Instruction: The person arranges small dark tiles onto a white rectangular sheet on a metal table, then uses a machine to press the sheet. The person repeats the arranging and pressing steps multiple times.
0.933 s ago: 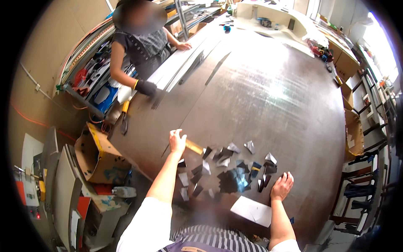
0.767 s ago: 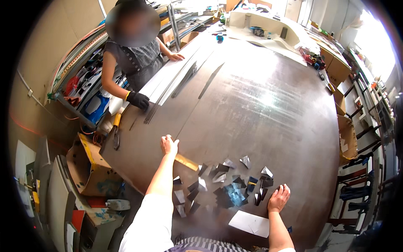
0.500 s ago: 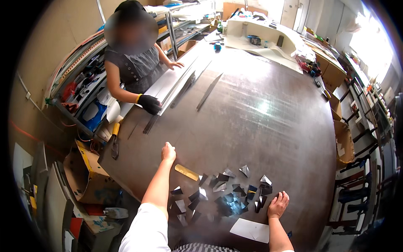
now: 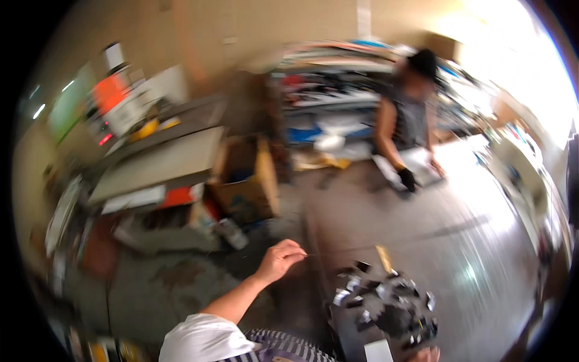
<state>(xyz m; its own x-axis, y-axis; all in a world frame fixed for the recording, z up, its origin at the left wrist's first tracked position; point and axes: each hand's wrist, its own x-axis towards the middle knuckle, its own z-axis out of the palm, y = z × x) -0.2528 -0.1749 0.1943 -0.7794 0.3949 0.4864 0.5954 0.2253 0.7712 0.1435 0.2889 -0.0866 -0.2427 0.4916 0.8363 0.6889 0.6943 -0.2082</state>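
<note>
1. Small dark pieces (image 4: 395, 320): loose cluster on near part of the brown table (image 4: 482, 295), some overlapping, a few pale or shiny faces.
2. Left hand (image 4: 281, 260): left of pieces, well apart from them, by the table's left edge. Fingers drawn together, thumb against them; faint thin sliver at the tips, too blurred to tell if held.
3. Right hand (image 4: 426, 355): at lower edge, just beside the pieces, mostly cut off. Can't tell how open it is or whether it has hold of anything.
4. White sheet (image 4: 378, 352): near pieces, left of right hand, cut by lower edge.
5. Yellow strip (image 4: 384, 258): on table, just beyond the pieces.
6. Co-worker (image 4: 413, 114): across the table, dark cap, one black glove (image 4: 407, 180), both hands low over a pale sheet (image 4: 389, 172).
7. Shelving (image 4: 338, 99): behind co-worker, loaded with mixed stock.
8. Cardboard box (image 4: 247, 202): left of table, open-topped. Background heavily blurred.
</note>
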